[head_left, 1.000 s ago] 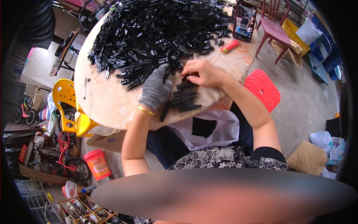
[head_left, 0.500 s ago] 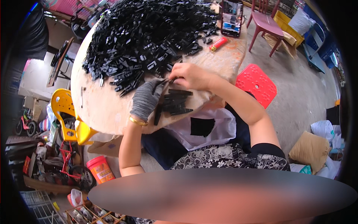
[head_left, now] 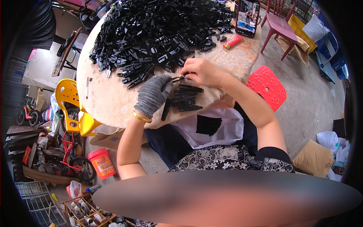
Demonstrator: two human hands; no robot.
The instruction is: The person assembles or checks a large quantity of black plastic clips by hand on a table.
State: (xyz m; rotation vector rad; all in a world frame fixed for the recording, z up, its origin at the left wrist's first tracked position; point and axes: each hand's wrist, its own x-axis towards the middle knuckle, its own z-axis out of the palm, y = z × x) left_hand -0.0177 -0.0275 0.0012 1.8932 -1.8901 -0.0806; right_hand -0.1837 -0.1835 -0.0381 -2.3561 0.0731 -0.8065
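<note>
My left hand [head_left: 153,95], in a grey knit glove, is closed with its fingertips on a slim black plastic piece [head_left: 175,79]. Bare and pinching, my right hand [head_left: 204,72] meets the other end of that piece with thumb and forefinger. Both hands are just above the pale cloth-covered round table [head_left: 109,106]. A small group of long black plastic pieces [head_left: 184,99] lies right beside my gloved hand, near the table's front edge. Beyond my hands spreads a large heap of small black plastic parts [head_left: 151,38]; their exact kind is hard to make out.
A propped phone [head_left: 247,18] and a red lighter-like object [head_left: 232,42] are at the table's far right. A red stool [head_left: 267,89] stands to the right, a yellow chair [head_left: 68,94] to the left. On my lap lies a white bag [head_left: 230,130]. A red bucket [head_left: 102,163] sits on the floor.
The whole view has shifted slightly, so the table appears further right. My hands stay together, and the black piece between them now shows more plainly.
</note>
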